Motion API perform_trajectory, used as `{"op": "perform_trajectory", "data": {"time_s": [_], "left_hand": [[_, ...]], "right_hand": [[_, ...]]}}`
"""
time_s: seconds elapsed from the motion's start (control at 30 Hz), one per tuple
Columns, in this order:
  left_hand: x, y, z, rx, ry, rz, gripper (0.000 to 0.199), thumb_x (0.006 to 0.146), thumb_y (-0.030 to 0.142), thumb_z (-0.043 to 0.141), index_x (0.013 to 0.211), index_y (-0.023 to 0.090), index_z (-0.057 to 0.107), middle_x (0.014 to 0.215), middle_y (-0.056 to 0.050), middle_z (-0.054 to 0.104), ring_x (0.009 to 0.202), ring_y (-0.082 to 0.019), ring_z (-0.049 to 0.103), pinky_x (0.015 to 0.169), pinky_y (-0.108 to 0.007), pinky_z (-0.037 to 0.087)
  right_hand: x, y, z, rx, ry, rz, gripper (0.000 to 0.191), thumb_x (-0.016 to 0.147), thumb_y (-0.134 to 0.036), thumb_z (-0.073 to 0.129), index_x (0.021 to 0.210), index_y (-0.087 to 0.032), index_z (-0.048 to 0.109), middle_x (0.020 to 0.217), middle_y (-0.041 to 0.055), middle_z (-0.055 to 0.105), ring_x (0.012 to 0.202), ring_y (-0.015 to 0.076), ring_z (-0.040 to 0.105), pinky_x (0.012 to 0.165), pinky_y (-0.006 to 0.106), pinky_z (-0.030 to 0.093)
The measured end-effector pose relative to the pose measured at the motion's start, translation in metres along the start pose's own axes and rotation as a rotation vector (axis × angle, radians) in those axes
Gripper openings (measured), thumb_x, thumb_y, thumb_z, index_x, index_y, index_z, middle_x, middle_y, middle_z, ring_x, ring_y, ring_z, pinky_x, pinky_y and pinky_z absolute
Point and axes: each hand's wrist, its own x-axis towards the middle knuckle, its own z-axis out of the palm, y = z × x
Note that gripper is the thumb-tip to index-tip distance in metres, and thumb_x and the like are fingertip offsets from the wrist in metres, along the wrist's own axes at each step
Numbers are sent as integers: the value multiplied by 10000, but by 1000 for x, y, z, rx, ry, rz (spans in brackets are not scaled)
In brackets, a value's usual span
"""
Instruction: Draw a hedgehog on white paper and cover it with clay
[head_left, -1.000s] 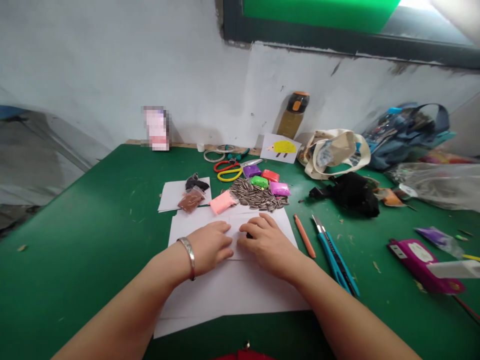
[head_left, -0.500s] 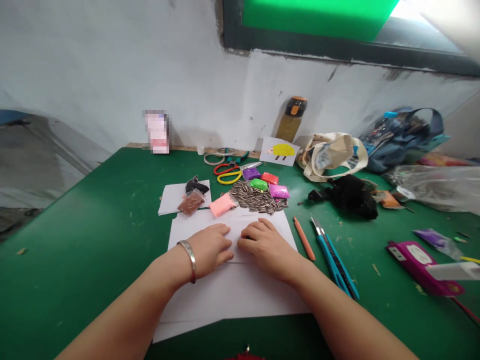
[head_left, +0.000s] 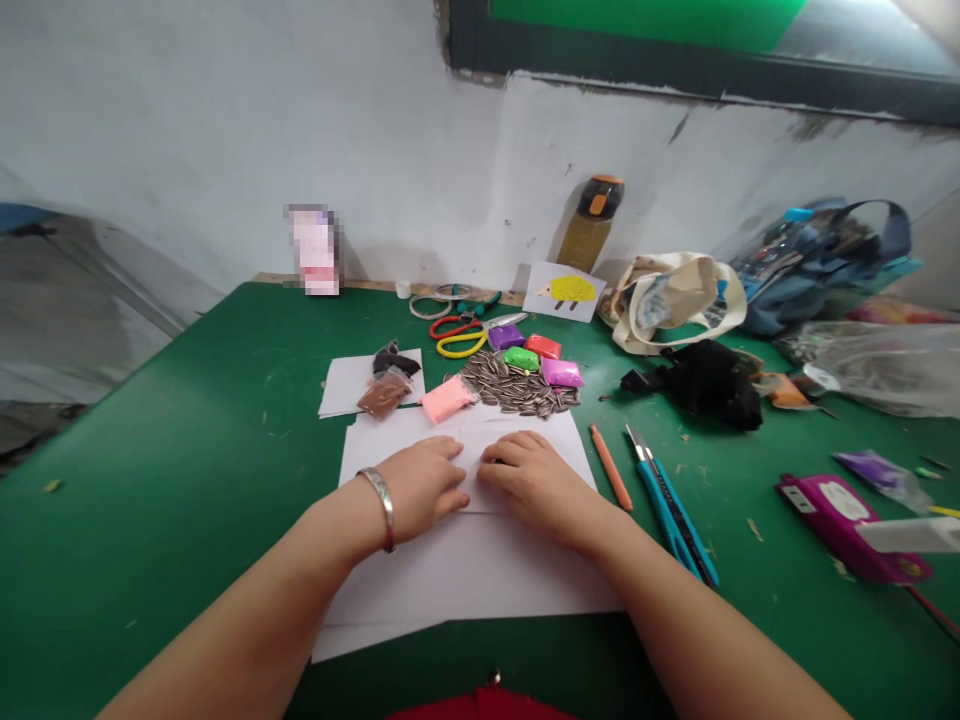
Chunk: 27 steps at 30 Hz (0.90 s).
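White paper sheets (head_left: pixel 480 570) lie stacked before me, the upper one crossed by a crease or edge. My left hand (head_left: pixel 424 487), with a silver bangle at its wrist, rests on the paper, fingers apart and holding nothing visible. Opposite it, my right hand (head_left: pixel 536 485) sits on the paper with its fingers curled in; a small dark spot shows under them, too hidden to name. Just beyond are a pink clay packet (head_left: pixel 448 399), a brown clay packet (head_left: pixel 386 395) and a pile of sunflower seeds (head_left: pixel 517 388). Several coloured clay packets lie against the seeds.
Right of the paper lie an orange marker (head_left: pixel 611 467) and a blue utility knife (head_left: pixel 671 515), blade out. Scissors (head_left: pixel 461 338), a hedgehog drawing (head_left: pixel 564 291) and a bottle (head_left: pixel 590 225) stand farther back. A black cloth item (head_left: pixel 712 385) and magenta glue gun (head_left: pixel 851 530) are at right.
The view has tilted down slightly, so the scene sits a little higher. Both hands stay in nearly the same place on the paper.
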Motion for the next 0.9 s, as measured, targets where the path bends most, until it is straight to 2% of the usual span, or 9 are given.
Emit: {"op": "perform_trajectory", "data": {"time_s": [0.13,0.33,0.57,0.77,0.9], "left_hand": [[-1,0,0,-4,22,10,250,876,327,506,818,174,695,1079,-96,594,1031,-248,549,886,-329,410],[-1,-2,2,-43,73,37,284,883,350,478,775,178,676,1039,-84,599,1010,-242,549,882,-329,405],[2,-6,7,-17,36,20,294,869,365,474,821,172,692,1076,-104,584,1031,-262,540,875,-348,415],[2,-9,12,-24,44,30,316,876,371,457,810,168,690,1110,-116,567,1040,-273,537,889,-368,407],[3,-11,15,-22,60,31,319,871,381,454,817,174,690,1085,-105,576,1035,-266,533,898,-365,402]], "right_hand": [[-1,2,0,45,16,23,347,810,-31,495,1078,-216,616,1088,50,614,1028,203,481,932,368,353],[-1,2,1,0,8,12,287,826,-73,520,1041,-227,633,1075,52,608,1035,194,481,928,370,363],[-1,4,1,56,15,37,359,796,-24,516,1063,-238,627,1062,34,618,1025,183,496,927,349,363],[5,2,8,25,72,72,136,880,-159,539,935,-202,656,961,47,642,934,181,510,865,341,372],[10,-2,10,-20,88,111,122,884,-175,545,824,-198,649,882,43,630,889,179,491,829,330,363]]}}
